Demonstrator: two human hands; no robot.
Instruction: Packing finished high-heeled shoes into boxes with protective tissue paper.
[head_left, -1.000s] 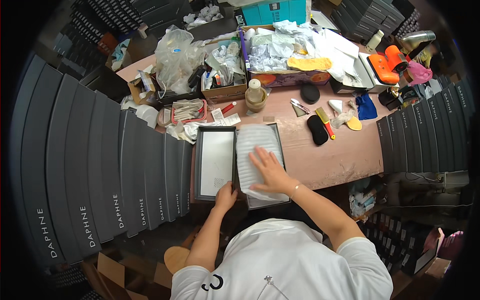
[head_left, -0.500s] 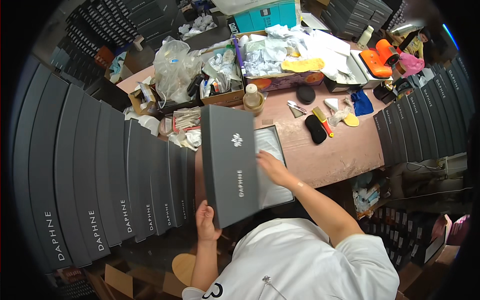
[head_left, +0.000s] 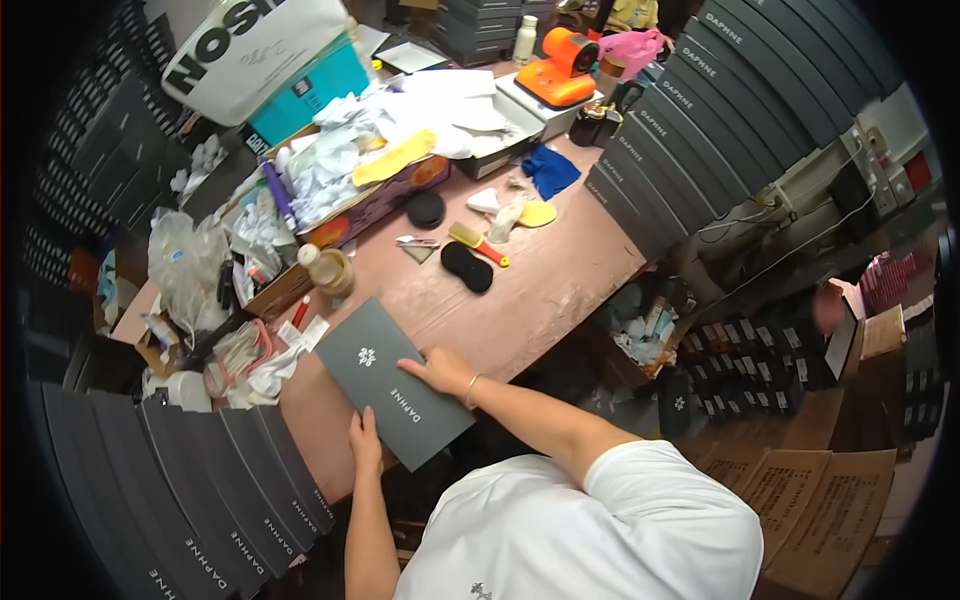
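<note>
A row of dark boxes [head_left: 200,490] stands on the left. The left hand [head_left: 364,440] curls its fingers round the near edge of the grey box [head_left: 394,381]. The box lies flat on the near side of the brown table [head_left: 560,280]. Its long side runs from far left to near right. The right hand [head_left: 441,372] rests flat and open on top, a bit closer to the middle of the lid.

A black oval pad [head_left: 467,267] and a yellow-handled brush [head_left: 477,243] lie on the brown table [head_left: 560,280]; an orange tape dispenser [head_left: 560,75] stands beyond.
</note>
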